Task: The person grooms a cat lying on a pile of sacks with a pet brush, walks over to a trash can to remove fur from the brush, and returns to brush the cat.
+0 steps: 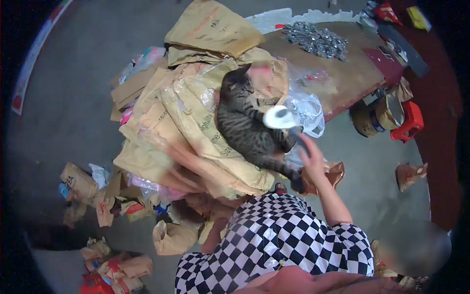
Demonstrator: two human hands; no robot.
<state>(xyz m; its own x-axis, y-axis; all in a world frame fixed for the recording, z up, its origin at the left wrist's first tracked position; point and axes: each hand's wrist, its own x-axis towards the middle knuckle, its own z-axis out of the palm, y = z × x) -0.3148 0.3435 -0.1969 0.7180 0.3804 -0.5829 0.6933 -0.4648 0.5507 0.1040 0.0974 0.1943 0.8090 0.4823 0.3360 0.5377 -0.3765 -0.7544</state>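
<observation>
A grey tabby cat (242, 125) lies on its side on a pile of brown paper sacks (191, 115), its legs toward the right. My right hand (312, 156) is closed round the dark handle of a brush with a round white head (280, 117). The brush head is over the cat's front legs and belly side; whether it touches the fur I cannot tell. My left forearm (214, 239) reaches in at the lower middle, beside my checkered clothing (274, 232). The fingers of that hand cannot be made out among the blurred paper.
A brown board (289, 51) at the upper right bears a heap of small shiny silver pieces (316, 40). Beside the cat lies a clear plastic bag (308, 110). A red stool (410, 121) stands at the right. Crumpled paper bags (174, 238) litter the floor at lower left.
</observation>
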